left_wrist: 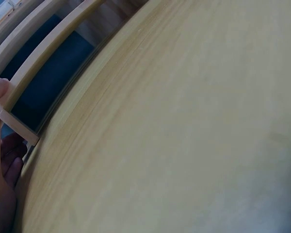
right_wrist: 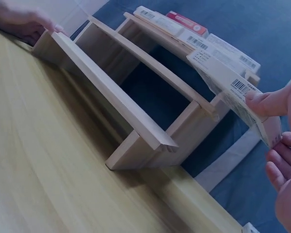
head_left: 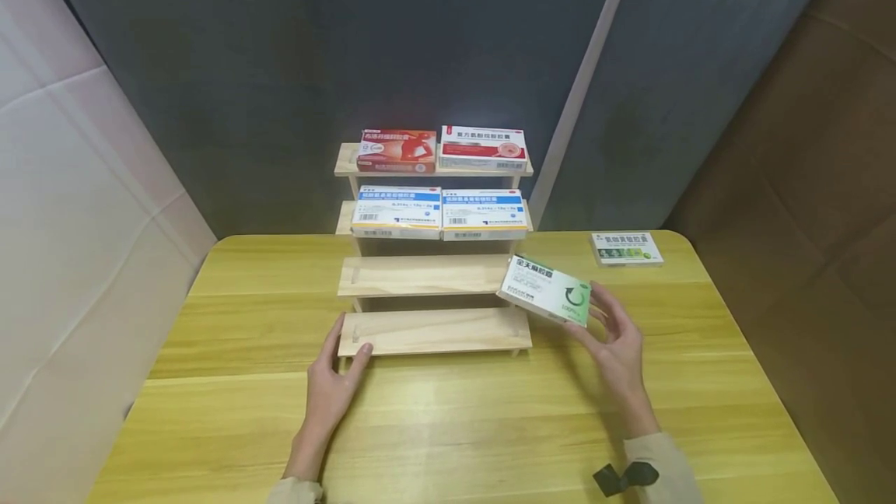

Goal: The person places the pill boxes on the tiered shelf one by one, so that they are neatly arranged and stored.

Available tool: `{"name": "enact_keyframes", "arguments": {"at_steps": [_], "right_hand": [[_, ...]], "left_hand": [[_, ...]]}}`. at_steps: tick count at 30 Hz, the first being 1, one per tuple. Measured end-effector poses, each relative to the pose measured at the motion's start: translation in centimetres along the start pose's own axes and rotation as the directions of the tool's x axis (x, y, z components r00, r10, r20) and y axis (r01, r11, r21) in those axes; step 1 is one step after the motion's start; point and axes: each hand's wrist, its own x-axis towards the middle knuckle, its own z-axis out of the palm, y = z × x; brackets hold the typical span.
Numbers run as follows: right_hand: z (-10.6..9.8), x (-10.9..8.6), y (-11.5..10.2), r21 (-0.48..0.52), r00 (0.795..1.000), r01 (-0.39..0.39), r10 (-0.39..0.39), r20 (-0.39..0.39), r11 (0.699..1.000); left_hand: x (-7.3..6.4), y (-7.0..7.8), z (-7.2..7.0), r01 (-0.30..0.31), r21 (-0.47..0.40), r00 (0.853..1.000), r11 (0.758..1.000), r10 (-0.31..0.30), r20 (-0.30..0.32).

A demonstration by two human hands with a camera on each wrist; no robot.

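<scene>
A green-and-white medicine box is pinched at its right end by my right hand. In the head view it tilts, with its left corner by the right end of the third tier down. The right wrist view shows the thumb on the box's barcoded side. My left hand holds the left end of the stepped wooden display rack, thumb on the lowest tier's top and fingers around its side. On the top tier sit a red medicine box and a red-and-white one. Two blue-and-white boxes fill the second tier.
Another green-and-white medicine box lies on the wooden table near its back right corner. A dark grey curtain hangs behind the rack. Pale cloth stands at the left and a brown panel at the right.
</scene>
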Motion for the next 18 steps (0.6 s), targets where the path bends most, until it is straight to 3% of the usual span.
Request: {"name": "enact_keyframes", "arguments": {"at_steps": [12, 18], "right_hand": [[0.6, 0.4, -0.3, -0.037, 0.995, 0.035, -0.031, 0.092, 0.999], [1.3, 0.6, -0.8, -0.048, 0.987, 0.097, -0.089, 0.136, 0.994]], "left_hand": [[-0.1, 0.2, 0.0, 0.006, -0.002, 1.0, 1.0, -0.006, 0.004], [0.0, 0.3, 0.0, 0.016, 0.007, 1.0, 1.0, -0.016, 0.003]]}}
